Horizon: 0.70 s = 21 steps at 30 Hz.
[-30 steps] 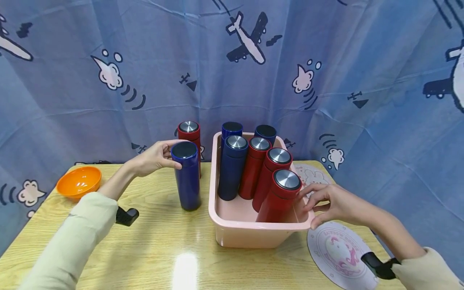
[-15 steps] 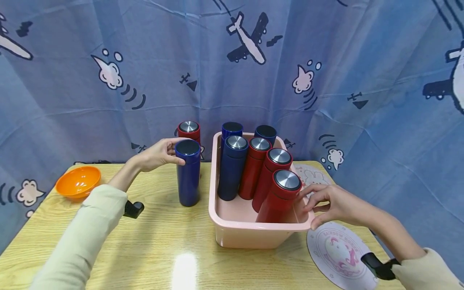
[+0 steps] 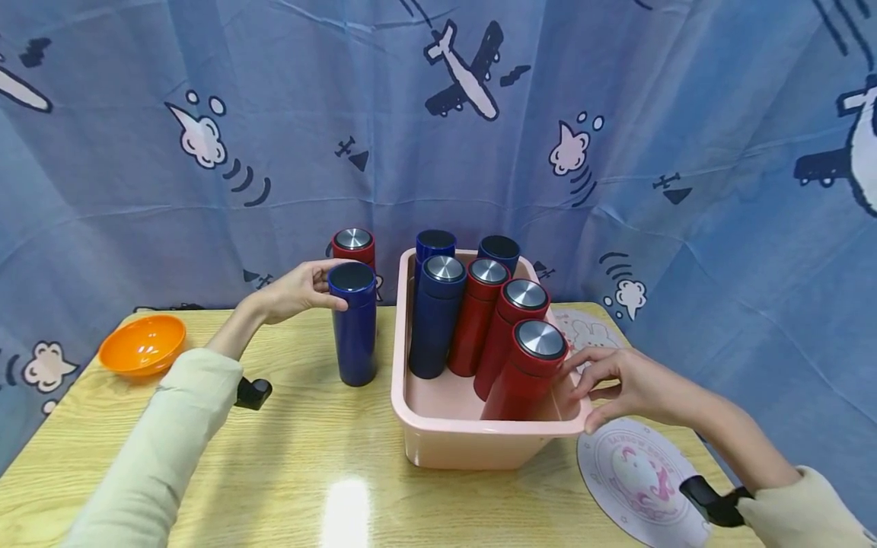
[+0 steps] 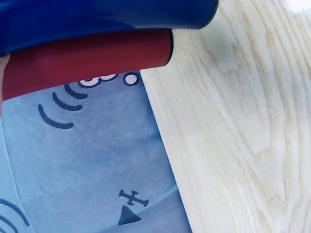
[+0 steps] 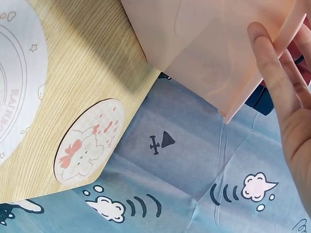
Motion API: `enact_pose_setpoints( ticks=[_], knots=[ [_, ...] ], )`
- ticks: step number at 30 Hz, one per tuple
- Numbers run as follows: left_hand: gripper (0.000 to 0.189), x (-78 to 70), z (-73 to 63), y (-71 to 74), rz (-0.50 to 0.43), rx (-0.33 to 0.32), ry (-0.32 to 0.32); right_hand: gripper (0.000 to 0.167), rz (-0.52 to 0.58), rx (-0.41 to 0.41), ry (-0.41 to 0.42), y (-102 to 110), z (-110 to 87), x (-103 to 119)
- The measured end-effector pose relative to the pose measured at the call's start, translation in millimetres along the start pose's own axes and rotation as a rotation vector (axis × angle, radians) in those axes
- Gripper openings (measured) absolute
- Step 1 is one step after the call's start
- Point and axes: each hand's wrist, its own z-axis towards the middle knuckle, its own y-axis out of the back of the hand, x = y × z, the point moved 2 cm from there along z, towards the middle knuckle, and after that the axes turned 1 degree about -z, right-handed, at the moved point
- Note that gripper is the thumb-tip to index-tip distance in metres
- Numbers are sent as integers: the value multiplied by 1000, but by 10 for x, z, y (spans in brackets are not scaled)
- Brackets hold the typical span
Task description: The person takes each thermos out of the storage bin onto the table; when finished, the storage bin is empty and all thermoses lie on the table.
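Note:
My left hand (image 3: 298, 293) grips a glossy blue thermos (image 3: 355, 327) near its black-topped lid, thumb in front. The thermos stands upright left of a pink bin (image 3: 466, 449). Just behind it is a red thermos (image 3: 353, 242) with a silver lid, mostly hidden; the left wrist view shows the red thermos (image 4: 97, 60) close alongside the blue one. My right hand (image 3: 633, 384) pinches the bin's right front rim, with fingers inside and thumb outside. Within the bin stand several thermoses, among them a dark blue one (image 3: 438, 327) and a tilted red one (image 3: 524, 380) beside my right fingers.
An orange bowl (image 3: 142, 346) sits at the table's left. A round white mat with a pink horse (image 3: 640, 479) lies right of the bin, and a rabbit mat (image 5: 90, 143) lies farther back. A blue patterned curtain (image 3: 308, 137) hangs behind the table.
My left hand has shifted the blue thermos a little back and to the right, closer to the red thermos behind it. My right hand stays on the bin's rim.

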Motion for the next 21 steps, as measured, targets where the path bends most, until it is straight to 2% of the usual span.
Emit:
enact_pose_setpoints(
  ticks=[7, 21],
  knots=[
    [76, -10, -12, 12, -56, 16, 50, 23, -25, -12, 20, 2, -12, 4],
    [75, 29, -134, 74, -145, -4, 33, 22, -19, -16, 15, -4, -14, 1]
  ],
)
